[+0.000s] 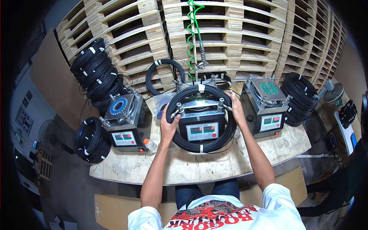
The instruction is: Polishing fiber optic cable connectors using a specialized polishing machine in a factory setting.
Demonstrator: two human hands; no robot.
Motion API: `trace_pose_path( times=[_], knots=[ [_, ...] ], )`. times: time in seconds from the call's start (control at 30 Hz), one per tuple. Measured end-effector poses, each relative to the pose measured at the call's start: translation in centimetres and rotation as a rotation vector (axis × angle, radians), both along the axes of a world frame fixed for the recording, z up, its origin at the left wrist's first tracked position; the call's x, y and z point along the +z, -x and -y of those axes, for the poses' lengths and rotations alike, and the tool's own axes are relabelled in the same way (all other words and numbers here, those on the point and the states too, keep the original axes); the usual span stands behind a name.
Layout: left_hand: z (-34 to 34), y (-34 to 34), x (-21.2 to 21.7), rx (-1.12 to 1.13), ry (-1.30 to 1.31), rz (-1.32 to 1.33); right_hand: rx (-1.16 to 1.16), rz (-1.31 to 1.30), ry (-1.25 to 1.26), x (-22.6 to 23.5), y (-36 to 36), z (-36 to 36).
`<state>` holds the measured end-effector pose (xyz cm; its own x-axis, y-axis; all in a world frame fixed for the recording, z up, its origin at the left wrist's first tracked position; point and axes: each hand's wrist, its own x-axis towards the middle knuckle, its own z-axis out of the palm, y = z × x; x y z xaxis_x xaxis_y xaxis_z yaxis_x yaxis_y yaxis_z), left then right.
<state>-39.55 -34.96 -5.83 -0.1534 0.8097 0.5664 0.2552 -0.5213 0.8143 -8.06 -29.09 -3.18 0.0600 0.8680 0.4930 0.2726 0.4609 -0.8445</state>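
Note:
My left hand (pixel 168 124) and my right hand (pixel 236 108) grip opposite sides of a large coil of black cable (pixel 231 128), bound with white tape at top and bottom. The coil is held upright in front of the middle machine (pixel 202 131), a black box with a red digital display and metal posts. That machine's panel shows through the ring's open centre. My left thumb lies over the coil's near face; the fingers behind it are partly hidden. Around the right edge, my right fingers are wrapped.
Similar machines stand at left (pixel 124 138) and right (pixel 271 121) on the wooden table (pixel 184 168). Stacked cable coils (pixel 96 76) rise at left, more coils (pixel 299 99) at right. A small orange-capped bottle (pixel 150 145) is left of centre. Behind, a green spiral air hose (pixel 190 34) hangs before wooden pallets (pixel 237 50).

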Motion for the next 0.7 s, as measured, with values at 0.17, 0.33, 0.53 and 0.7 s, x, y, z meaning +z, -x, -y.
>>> trace_pose_path(
  times=[0.17,0.33,0.53,0.7],
  knots=[
    [-0.2,0.3,1.5,0.006,0.011,-0.047,0.125,-0.200,0.091,-1.0,0.9,0.6],
    [-0.6,0.3,1.1,0.037,-0.033,-0.105,0.146,-0.216,0.120,-1.3,0.3,0.5],
    [-1.2,0.5,2.9,0.065,0.104,-0.198,0.138,-0.097,0.004,-2.7,-0.1,0.3],
    [-1.5,-0.3,2.7,0.111,-0.021,-0.220,-0.022,-0.166,-0.047,-3.1,1.3,0.4]
  ],
)
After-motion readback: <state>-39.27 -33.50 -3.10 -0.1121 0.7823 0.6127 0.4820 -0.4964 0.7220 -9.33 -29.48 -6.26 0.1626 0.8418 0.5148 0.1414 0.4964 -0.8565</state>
